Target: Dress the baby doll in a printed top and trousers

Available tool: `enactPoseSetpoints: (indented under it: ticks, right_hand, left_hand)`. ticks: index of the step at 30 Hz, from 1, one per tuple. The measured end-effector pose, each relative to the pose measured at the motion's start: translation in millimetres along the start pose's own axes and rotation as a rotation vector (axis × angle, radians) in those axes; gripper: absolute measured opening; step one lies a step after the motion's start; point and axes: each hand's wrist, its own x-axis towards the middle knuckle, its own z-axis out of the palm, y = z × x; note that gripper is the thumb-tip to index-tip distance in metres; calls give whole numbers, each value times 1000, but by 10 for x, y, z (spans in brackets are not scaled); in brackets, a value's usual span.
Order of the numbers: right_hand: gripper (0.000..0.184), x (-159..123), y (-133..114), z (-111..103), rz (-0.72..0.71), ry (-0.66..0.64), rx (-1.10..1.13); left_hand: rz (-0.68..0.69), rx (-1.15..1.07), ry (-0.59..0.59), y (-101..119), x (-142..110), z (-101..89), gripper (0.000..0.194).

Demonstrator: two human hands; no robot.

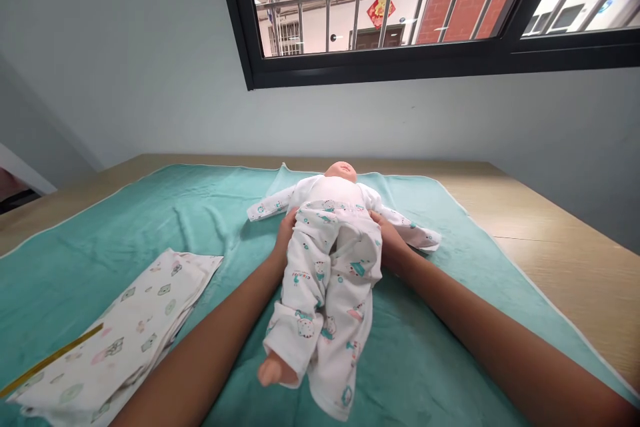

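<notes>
A baby doll (341, 171) lies on its back, head toward the wall, in a white long-sleeved top (334, 189) and printed white trousers (305, 260). The trousers reach its waist. One bare foot (271, 371) pokes out of the leg on the left; the other leg's end covers its foot. My left hand (287, 235) is closed at the left side of the trousers' waist, thumb along the edge. On the opposite side my right hand (392, 240) grips the waist likewise. Both hands' other fingers are mostly hidden behind the doll.
A teal blanket (210, 213) covers much of the wooden table (540, 233). At the lower left lies a folded printed cloth (145, 320), with a yellow strip (53, 357) across its edge. Behind the table is a wall with a barred window (370, 67).
</notes>
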Motion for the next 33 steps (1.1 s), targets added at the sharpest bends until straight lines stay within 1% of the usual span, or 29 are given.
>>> enactPoseSetpoints:
  ticks: [2,4,5,7,9,10,12,15,16,18,20,21,23,25,28,30,33]
  right_hand:
    - [27,-6,-36,-16,-24,9,-92]
    - [26,-9,-66,-67,-95,-6,-170]
    - [25,-9,-79,-103,-129,-24,-168]
    - [20,-7,-108,-180,-149,-53,-81]
    - [15,-9,-156,-244,-112,-52,18]
    - [15,-12,-189,-266,-88,-52,29]
    - [19,-22,-266,-293,-72,-89,-34]
    - [24,-27,-380,-311,-130,-212,-192]
    - [25,-25,-411,-314,-159,-238,-233]
    - [26,-21,-459,-315,-201,-263,-293]
    - [26,-23,-488,-300,-232,-279,-337]
    - [27,-26,-494,-286,-250,-287,-348]
    - [30,-30,-487,-250,-281,-273,-344]
    - [34,-19,-454,-212,-300,-199,-332]
    - [36,36,-370,-169,-297,-33,-366]
    - [35,83,-308,-151,-298,58,-398]
    - [35,131,-225,-124,-292,148,-392]
  left_hand:
    - [-18,0,-6,3,6,-53,15]
    - [-45,-8,-27,12,6,-105,20]
    - [-60,-9,-35,22,8,-129,24]
    - [-94,-42,-34,53,20,-175,31]
    - [-133,-106,-57,95,40,-217,27]
    - [-146,-137,-90,118,49,-238,24]
    - [-149,-169,-198,162,63,-278,21]
    - [-99,-96,-344,221,72,-325,21]
    - [-80,-58,-376,237,74,-330,19]
    - [-55,8,-394,258,79,-317,18]
    - [-49,46,-365,259,89,-278,24]
    - [-43,64,-332,252,98,-255,28]
    - [-13,138,-230,224,130,-216,31]
    - [32,260,-115,185,189,-194,29]
    - [89,421,20,123,334,-175,25]
    - [108,451,62,80,449,-151,23]
    - [80,424,84,10,584,-97,23]
